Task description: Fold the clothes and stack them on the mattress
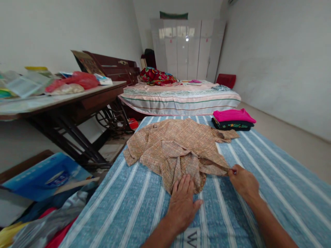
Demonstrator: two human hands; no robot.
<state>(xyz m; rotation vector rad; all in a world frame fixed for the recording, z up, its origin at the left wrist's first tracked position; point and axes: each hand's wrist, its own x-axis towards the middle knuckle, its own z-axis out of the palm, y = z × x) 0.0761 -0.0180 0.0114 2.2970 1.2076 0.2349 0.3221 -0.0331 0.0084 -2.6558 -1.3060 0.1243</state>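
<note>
A tan patterned shirt (181, 137) lies spread and rumpled on the blue striped bedsheet (121, 203), its near part bunched up in folds. My left hand (184, 203) rests flat on the near edge of the shirt, fingers stretched out and the thumb apart. At the right, my right hand (243, 181) pinches a corner of the shirt between thumb and fingers, pulling the cloth into a point. One sleeve reaches out to the far right, close to a stack of folded clothes (234, 119), pink on top and dark below.
Beyond stands another bed (181, 100) with a red floral bundle (157, 76), before a white wardrobe (178, 48). Along the left are a cluttered sewing-machine table (103, 90), a blue box (51, 175) and a heap of loose clothes (46, 220).
</note>
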